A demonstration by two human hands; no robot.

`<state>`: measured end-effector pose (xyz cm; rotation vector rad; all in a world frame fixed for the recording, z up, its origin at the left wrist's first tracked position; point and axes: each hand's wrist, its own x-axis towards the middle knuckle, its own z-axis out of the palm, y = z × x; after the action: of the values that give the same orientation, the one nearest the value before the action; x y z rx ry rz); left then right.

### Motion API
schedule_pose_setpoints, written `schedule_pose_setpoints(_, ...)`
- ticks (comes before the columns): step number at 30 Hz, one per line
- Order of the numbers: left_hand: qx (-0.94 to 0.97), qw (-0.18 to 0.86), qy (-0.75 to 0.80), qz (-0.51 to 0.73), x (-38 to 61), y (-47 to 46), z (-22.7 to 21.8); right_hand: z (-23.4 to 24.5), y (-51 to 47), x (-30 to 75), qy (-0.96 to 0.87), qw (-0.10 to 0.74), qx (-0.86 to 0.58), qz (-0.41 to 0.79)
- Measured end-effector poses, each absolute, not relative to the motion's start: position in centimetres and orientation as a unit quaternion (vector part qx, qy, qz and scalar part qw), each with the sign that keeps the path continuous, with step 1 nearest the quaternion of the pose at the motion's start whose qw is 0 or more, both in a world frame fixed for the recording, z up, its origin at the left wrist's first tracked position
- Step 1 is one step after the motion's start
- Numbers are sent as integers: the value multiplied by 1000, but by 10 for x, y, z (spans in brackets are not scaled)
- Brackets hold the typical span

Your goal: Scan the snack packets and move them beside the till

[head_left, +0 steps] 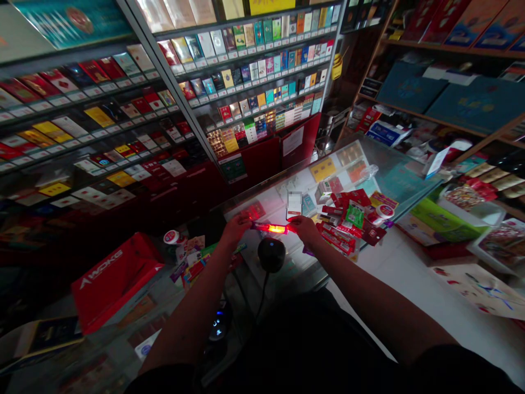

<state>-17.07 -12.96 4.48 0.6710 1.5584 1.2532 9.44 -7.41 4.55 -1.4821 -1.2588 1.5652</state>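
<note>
A slim, shiny wrapped snack pack [270,227] stretches level between my two hands, glowing red and orange under a bright light. My left hand [237,227] pinches one end and my right hand [302,227] the other. Just below the pack stands a round black scanner [271,255] with a cable running down from it. Behind the pack, close to my right hand, is a small upright card or phone [294,207], partly blurred out. A pile of red snack packets [338,235] lies right of my right hand, with a green packet [355,214] and a white tub [384,212].
The glass counter [400,175] extends to the right. At left lie colourful packets [197,265], another white tub [172,237] and a red box [117,279]. Shelves of cigarette packs [254,71] rise behind. A green carton [449,224] sits right, beyond the counter.
</note>
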Motion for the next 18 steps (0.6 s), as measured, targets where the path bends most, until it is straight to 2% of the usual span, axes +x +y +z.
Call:
schedule_pose_setpoints(9,320,493,626,513,-150,-122,68,47,-75,110,-358,393,-529,662)
schedule_pose_setpoints(18,337,520,582,527,-120,-113,84,53,-79,141,-311,441,-522,661)
